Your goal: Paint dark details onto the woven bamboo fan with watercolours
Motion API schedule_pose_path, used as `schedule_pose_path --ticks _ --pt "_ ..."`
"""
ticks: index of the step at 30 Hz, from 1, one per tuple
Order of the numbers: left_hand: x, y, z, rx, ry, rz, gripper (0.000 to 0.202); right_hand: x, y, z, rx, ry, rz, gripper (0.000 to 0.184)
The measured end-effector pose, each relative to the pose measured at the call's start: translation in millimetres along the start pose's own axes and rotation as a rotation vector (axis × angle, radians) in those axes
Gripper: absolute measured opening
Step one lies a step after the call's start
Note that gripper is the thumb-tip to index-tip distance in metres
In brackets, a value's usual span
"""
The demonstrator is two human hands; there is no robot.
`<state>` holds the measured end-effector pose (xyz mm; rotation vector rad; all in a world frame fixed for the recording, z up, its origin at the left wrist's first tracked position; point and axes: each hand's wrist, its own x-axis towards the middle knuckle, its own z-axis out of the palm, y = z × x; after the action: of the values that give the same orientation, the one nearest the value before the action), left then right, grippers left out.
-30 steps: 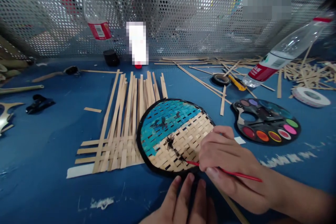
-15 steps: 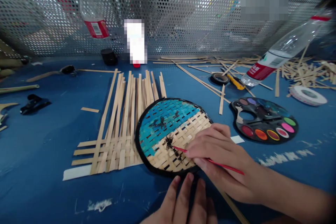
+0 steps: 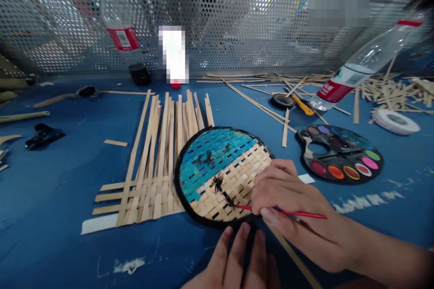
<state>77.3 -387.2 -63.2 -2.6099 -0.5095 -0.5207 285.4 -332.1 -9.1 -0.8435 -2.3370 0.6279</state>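
Perforated metal mesh is rising behind a paint-flecked blue worktable. Far beyond the right hand's fingers, a pile of loose bamboo strips is spreading across the table, and a plastic bottle with a red label is leaning above it. Left of both hands' fingers, a flat, unfinished bamboo weave is lying on a white strip. Directly beyond the right fingers, a paint palette with round colour wells is sitting on the table, with a roll of white tape farther off.

A round woven bamboo fan with a black rim is lying flat between the hands, its weave painted blue above and left bare below. The left hand is resting just below the fan, its fingers extended and released. The right hand is clenching a red paintbrush, its fingers curled around the handle, and the brush's tip is reaching a small black painted figure on the bare weave.
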Motion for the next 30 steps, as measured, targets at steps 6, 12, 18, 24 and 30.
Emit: schedule_pose_path --ticks 6,12,18,24,30 --pt "-1 1 0.0 0.005 -0.004 0.012 0.037 0 1 4 -0.023 0.071 0.02 0.018" --pt "-2 1 -1.5 0.012 -0.005 0.016 0.036 1 2 4 -0.039 0.073 0.036 0.018" --pt "-2 0 -0.9 0.003 -0.03 0.024 0.039 1 3 4 -0.027 0.056 0.053 0.017" --pt "-1 -2 -3.4 -0.03 0.011 -0.006 0.034 -2 6 -12 -0.1 0.166 0.018 0.017" --pt "3 -5 -3.0 -0.077 0.026 -0.04 0.033 -27 55 -93 -0.135 0.909 0.278 0.01"
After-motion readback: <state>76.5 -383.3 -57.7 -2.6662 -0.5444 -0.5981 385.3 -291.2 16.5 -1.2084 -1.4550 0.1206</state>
